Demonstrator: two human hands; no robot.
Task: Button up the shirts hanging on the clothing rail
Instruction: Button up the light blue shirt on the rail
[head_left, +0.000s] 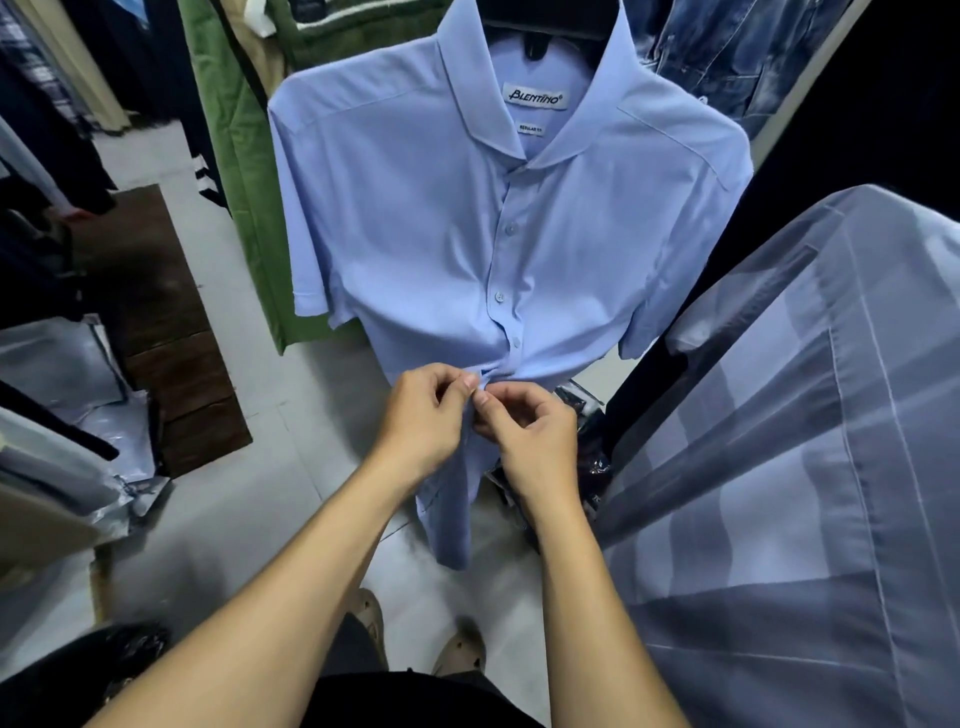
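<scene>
Both hands meet at the lower front of the light blue short-sleeved shirt (415, 208). The left hand (421, 421) and the right hand (535, 436) each pinch the fabric at the foot of the placket (505, 265), thumbs and forefingers nearly touching. Whether a button sits between the fingertips cannot be told.

The shirt hangs from one black hanger (550, 21), front toward the camera. Its long axis is vertical, with the open collar up and the hem (452, 519) falling toward the floor below the wrists. Three buttons are fastened above the hands: one (511, 227) on the chest, one (498, 296) lower, and one (516, 341) just above the fingers.

On the person's right, one striped grey-blue shirt (805, 415) crowds close to the right forearm, leaving little room there. On the left, a green garment (234, 156) hangs just behind the blue sleeve. Bare tiled floor (291, 441) lies open between the shirt and a dark wooden board (161, 332). A denim jacket (717, 52) hangs at the upper right. Two sandalled feet (462, 649) stand beneath the arms.
</scene>
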